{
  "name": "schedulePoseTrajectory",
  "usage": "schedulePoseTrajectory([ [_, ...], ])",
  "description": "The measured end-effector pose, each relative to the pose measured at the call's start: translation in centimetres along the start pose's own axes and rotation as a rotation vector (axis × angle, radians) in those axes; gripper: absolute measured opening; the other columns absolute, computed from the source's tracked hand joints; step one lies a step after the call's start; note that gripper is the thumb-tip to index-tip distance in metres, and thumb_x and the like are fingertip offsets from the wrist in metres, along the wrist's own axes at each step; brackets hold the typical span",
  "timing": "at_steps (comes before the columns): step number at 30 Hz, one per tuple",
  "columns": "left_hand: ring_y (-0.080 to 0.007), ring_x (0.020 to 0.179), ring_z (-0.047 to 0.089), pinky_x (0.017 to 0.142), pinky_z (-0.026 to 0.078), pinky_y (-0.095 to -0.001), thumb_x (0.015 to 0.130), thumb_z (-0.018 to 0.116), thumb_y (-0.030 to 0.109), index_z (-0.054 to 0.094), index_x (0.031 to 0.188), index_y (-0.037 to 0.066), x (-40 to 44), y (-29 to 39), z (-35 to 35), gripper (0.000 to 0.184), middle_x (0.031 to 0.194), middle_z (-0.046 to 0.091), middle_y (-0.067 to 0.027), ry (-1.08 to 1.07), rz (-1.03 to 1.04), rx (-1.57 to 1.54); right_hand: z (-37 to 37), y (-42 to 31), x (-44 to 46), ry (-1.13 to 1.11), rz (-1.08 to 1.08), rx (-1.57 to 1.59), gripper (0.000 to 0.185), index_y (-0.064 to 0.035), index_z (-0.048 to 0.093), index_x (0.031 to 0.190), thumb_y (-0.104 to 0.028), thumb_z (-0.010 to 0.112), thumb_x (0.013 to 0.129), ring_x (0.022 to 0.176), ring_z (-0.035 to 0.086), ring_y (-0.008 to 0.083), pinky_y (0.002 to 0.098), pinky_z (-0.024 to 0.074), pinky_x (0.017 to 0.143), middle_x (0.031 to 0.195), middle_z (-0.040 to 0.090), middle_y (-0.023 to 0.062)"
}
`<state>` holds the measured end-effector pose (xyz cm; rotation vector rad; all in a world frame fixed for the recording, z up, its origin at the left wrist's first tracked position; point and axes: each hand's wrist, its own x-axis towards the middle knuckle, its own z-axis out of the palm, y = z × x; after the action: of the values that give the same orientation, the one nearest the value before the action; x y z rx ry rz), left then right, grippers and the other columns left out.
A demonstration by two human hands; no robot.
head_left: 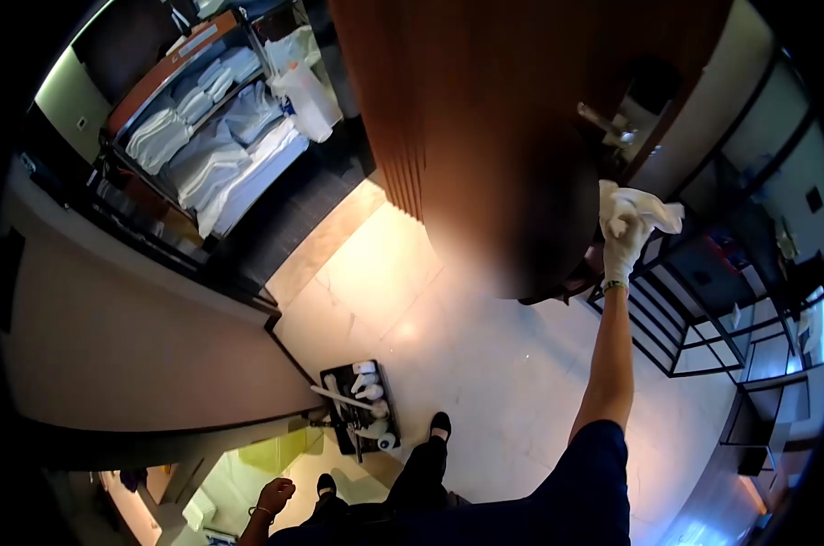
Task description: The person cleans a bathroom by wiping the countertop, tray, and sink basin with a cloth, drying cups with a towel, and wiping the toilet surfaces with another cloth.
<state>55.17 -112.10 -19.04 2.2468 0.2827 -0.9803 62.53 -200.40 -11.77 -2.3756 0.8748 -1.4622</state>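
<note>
My right hand (621, 238), in a white glove, reaches far out at the right. Its fingers are closed around a white cloth (664, 215), part of which hangs out to the side. Close beside that hand stands a brown wooden door (494, 109), whose metal handle (605, 126) shows further up. Down at the lower left, my left hand (275, 495) is bare and hangs near my leg. Its fingers are curled in, and I see nothing in them.
On the pale tiled floor by my feet stands a black caddy (343, 439) with several white bottles. A linen cart (177, 56) with folded white towels is beyond the doorway at upper left. A black metal rack (671, 369) stands at right. A wall (139, 364) runs along the left.
</note>
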Motion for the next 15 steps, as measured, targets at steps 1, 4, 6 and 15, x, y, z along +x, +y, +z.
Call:
schedulePoseTrajectory([
  [1,-0.0169,0.072,0.065,0.067,0.052,-0.0283,0.081,0.068,0.026,0.063,0.101,0.000,-1.5,0.2,0.0,0.033,0.082,0.068,-0.0102,0.005,-0.034,0.002,1.1,0.4,-0.7,-0.186,0.007,-0.087,0.032,-0.0065,0.052,0.102,-0.003,0.067,0.074,0.111,0.048,0.0378,0.0412,0.0449,0.088,0.118,0.047,0.0208],
  [4,-0.0158,0.069,0.065,0.064,0.052,-0.0286,0.081,0.068,0.024,0.064,0.099,0.001,-5.6,0.5,0.4,0.029,0.080,0.067,-0.0105,0.033,-0.293,-0.107,3.6,4.5,-1.9,-0.629,-0.012,-0.486,0.028,-0.0123,0.058,0.108,-0.024,0.059,0.083,0.111,0.052,0.0369,0.0442,0.0431,0.094,0.117,0.055,0.0152],
  [6,-0.0164,0.071,0.066,0.064,0.052,-0.0300,0.081,0.067,0.025,0.064,0.099,0.002,-5.5,-2.6,-0.2,0.029,0.082,0.068,-0.0099,-0.008,-0.318,-0.017,5.5,6.0,-1.4,-1.060,-0.121,-0.949,0.035,-0.0164,0.062,0.112,-0.036,0.045,0.089,0.112,0.055,0.0276,0.0443,0.0413,0.094,0.119,0.059,0.0084],
  [15,-0.0291,0.100,0.062,0.089,0.047,-0.0374,0.080,0.068,0.039,0.064,0.107,0.010,-12.6,-10.9,-1.4,0.039,0.104,0.066,-0.0141,0.573,-0.684,0.103,9.1,13.0,-1.5,-0.923,-0.251,-0.321,0.043,-0.0050,0.055,0.121,-0.034,0.050,0.090,0.088,0.059,0.0233,0.0368,0.0472,0.075,0.107,0.062,0.0110],
])
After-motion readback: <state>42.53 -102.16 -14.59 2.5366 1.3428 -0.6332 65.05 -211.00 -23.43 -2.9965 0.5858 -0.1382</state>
